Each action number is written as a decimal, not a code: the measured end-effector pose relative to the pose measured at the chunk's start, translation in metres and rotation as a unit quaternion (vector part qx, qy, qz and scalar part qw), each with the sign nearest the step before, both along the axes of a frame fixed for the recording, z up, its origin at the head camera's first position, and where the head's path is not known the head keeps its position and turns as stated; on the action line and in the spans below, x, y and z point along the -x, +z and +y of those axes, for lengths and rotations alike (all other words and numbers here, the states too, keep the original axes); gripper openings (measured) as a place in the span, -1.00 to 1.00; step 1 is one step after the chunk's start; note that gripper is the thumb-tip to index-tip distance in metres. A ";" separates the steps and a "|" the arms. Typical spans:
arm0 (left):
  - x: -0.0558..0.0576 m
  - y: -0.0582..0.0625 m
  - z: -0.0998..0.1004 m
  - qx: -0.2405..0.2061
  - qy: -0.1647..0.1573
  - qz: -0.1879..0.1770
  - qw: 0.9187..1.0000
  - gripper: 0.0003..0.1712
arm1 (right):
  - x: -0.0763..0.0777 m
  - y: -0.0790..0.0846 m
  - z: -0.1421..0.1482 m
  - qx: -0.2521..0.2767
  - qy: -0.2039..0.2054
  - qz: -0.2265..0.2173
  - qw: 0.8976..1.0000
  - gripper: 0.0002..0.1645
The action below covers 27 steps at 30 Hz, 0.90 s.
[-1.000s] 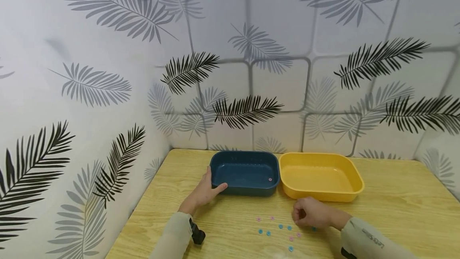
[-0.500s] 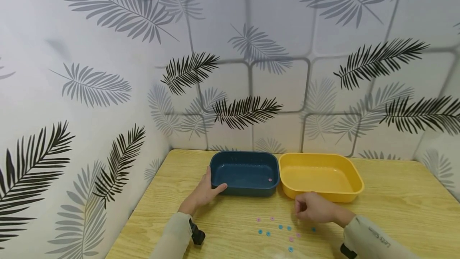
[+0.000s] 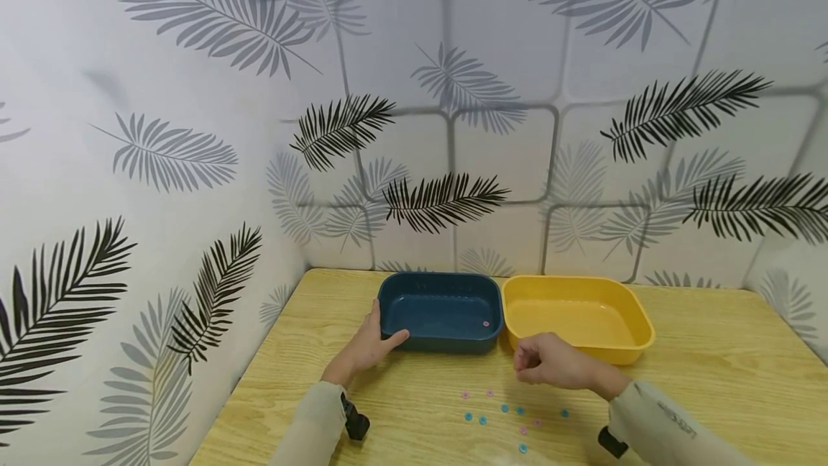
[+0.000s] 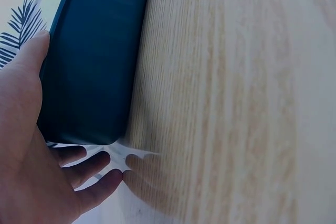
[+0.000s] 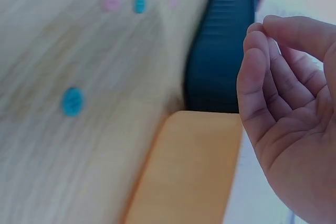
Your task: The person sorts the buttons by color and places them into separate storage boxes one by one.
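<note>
My left hand (image 3: 367, 344) rests against the left end of the dark blue bin (image 3: 440, 345). Its thumb touches the front rim, and its other fingers spread loosely round the corner, as the left wrist view shows. My right hand (image 3: 556, 362) is raised in front of the yellow bin (image 3: 621, 355). In the right wrist view its thumb and fingertips (image 5: 255, 56) pinch together on what seems a small button, almost wholly hidden; its colour cannot be told. Below it, several blue buttons (image 3: 522, 448) and pink buttons (image 3: 490, 393) lie scattered on the table.
A single pink button (image 3: 486, 323) lies inside the blue bin. Both bins stand side by side near the back of the wooden table (image 3: 711, 351). A wall (image 3: 504, 236) with leaf patterns rises directly behind the table, and another stands to the left.
The right hand has risen off the table and moved away from the buttons, then leftward toward the blue bin. A blue button beneath it is now uncovered. My left hand stays put.
</note>
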<state>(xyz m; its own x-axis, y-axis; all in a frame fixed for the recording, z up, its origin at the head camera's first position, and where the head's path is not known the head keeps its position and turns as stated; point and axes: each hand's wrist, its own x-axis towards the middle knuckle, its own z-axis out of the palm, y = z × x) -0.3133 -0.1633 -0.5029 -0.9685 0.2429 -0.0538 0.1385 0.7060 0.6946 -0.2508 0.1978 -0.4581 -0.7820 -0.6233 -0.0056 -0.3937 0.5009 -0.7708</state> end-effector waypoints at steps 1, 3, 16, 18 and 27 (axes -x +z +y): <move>0.000 0.000 0.000 0.000 0.000 0.000 1.000 0.25 | 0.001 0.002 -0.001 0.004 -0.004 0.002 1.000 -0.91; 0.000 0.000 0.000 0.000 0.000 0.000 1.000 0.25 | 0.003 0.006 -0.002 0.013 -0.011 0.012 1.000 -0.90; -0.002 0.003 -0.001 0.011 0.003 0.015 1.000 0.22 | 0.028 0.019 -0.012 0.036 -0.079 0.046 0.995 -0.94; -0.003 0.004 0.000 0.012 0.001 0.017 1.000 0.20 | 0.032 0.021 -0.015 0.031 -0.088 0.050 0.994 -0.95; -0.004 0.006 0.000 0.022 -0.004 0.019 1.000 0.21 | 0.048 0.017 -0.026 0.024 -0.115 0.049 0.992 -0.96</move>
